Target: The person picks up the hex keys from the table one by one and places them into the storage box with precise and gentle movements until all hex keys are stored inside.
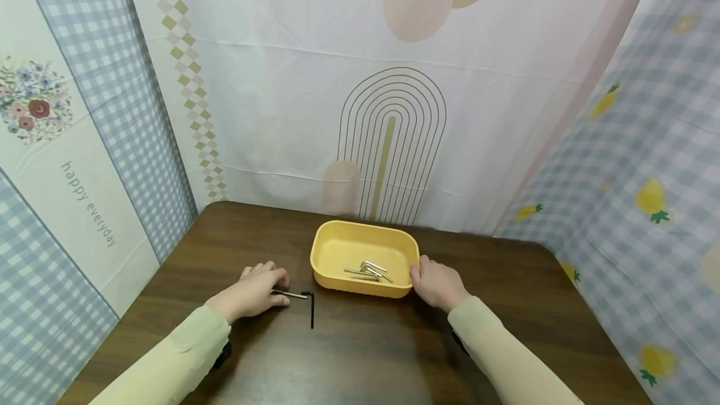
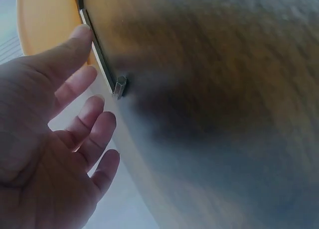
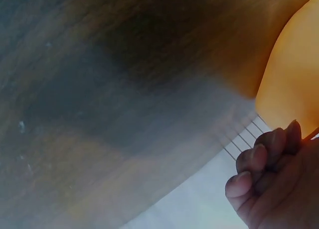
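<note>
A silver hex key (image 1: 295,295) and a black hex key (image 1: 312,312) lie on the table, their ends close together. My left hand (image 1: 255,292) is at the silver key's left end. In the left wrist view, the thumb of the left hand (image 2: 55,119) overlaps the silver hex key (image 2: 102,64), with the other fingers loosely bent and apart; contact is unclear. A yellow plastic bin (image 1: 365,232) holds several metal hex keys (image 1: 371,272). At its right end, my right hand (image 1: 439,283) grips the wall, with curled fingers outside in the right wrist view.
The dark wooden table (image 1: 360,361) extends around the bin and in front of both hands. A white patterned curtain (image 1: 270,111) hangs behind its back edge, and checked cloths hang at the left (image 1: 84,36) and right (image 1: 590,192).
</note>
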Tool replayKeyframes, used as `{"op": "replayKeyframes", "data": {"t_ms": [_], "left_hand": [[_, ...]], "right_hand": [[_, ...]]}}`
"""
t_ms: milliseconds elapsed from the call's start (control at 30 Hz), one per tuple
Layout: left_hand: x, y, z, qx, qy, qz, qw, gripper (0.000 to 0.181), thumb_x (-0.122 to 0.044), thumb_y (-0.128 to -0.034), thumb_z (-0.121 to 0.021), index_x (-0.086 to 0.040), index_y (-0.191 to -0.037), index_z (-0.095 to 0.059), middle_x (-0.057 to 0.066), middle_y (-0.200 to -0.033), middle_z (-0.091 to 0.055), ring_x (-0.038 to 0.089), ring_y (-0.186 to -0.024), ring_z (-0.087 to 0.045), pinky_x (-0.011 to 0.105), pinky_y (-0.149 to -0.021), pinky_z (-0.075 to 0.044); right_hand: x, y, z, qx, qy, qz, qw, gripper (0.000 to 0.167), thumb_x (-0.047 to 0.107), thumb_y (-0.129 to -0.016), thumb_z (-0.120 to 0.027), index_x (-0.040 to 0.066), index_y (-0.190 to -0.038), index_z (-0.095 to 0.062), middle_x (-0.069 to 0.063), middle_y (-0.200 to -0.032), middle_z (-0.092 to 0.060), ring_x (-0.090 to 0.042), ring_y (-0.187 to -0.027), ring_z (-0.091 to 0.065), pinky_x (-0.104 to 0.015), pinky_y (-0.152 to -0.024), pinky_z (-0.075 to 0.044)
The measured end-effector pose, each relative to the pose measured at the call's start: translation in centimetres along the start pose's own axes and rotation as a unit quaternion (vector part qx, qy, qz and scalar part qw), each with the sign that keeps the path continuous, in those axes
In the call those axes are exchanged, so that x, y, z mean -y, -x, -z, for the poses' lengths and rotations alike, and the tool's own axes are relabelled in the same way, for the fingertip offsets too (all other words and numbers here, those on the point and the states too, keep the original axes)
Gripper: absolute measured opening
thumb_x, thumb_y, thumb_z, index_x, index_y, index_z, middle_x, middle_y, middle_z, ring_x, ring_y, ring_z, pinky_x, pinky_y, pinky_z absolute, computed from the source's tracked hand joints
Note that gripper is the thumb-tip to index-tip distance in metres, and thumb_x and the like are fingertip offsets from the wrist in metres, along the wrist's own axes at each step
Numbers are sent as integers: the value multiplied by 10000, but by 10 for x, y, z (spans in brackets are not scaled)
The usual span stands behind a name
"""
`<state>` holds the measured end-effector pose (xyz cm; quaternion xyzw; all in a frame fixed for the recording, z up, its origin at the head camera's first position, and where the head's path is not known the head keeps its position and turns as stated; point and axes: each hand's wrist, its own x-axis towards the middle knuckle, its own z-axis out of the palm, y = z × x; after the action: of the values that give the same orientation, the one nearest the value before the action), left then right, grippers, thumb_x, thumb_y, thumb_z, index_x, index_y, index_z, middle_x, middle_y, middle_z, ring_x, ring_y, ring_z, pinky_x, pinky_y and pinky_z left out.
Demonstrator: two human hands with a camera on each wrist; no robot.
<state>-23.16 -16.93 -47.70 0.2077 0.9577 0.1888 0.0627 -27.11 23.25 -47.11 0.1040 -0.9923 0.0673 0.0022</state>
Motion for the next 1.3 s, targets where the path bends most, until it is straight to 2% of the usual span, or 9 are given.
{"op": "replayKeyframes", "data": {"t_ms": [167, 400, 833, 1100, 1200, 1300], "left_hand": [[2, 1, 0, 8, -35, -61, 10000, 166, -271, -858, -733, -220, -908, -584, -38, -910, -474, 170, -838, -427, 447, -805, -309], [7, 2, -2, -17, -77, -41, 10000, 163, -232, -877, -714, -232, -857, -552, -42, -887, -463, 174, -821, -422, 438, -773, -299], [9, 2, -5, 4, 191, 31, 9998, 191, -204, -890, -692, -220, -768, -546, -41, -848, -466, 185, -790, -406, 395, -710, -270], [11, 4, -7, 9, 73, 16, 10000, 213, -187, -909, -664, -193, -737, -538, -35, -813, -449, 176, -782, -432, 397, -727, -313], [14, 5, -7, -15, 415, 22, 9991, 184, -139, -929, -633, -154, -769, -542, -22, -787, -469, 159, -727, -464, 378, -714, -358], [16, 4, -6, -179, 895, -61, 9958, 156, -97, -943, -607, -114, -802, -543, -18, -750, -486, 124, -658, -469, 326, -657, -394]], "right_hand": [[2, 0, 1, -23, 200, 74, 9998, 310, 259, -1011, -337, 54, -870, -522, -43, -709, -495, -215, -622, -499, -420, -663, -444], [5, -1, 3, -32, 328, 42, 9994, 316, 248, -999, -320, 44, -874, -527, -66, -741, -503, -247, -678, -513, -448, -711, -440], [2, 0, 0, 33, 177, 12, 9998, 302, 244, -1004, -323, 39, -884, -510, -68, -735, -509, -235, -644, -497, -440, -676, -444], [3, 1, 3, 150, 135, -14, 9998, 302, 242, -1003, -308, 44, -880, -500, -63, -725, -499, -227, -632, -493, -434, -672, -443], [3, 1, 3, 168, 102, -22, 9998, 307, 247, -1005, -303, 45, -882, -498, -62, -721, -498, -222, -623, -489, -428, -663, -441], [3, 0, 3, 189, 70, -45, 9998, 310, 250, -1006, -299, 45, -889, -501, -59, -726, -500, -220, -624, -487, -425, -668, -441]]}}
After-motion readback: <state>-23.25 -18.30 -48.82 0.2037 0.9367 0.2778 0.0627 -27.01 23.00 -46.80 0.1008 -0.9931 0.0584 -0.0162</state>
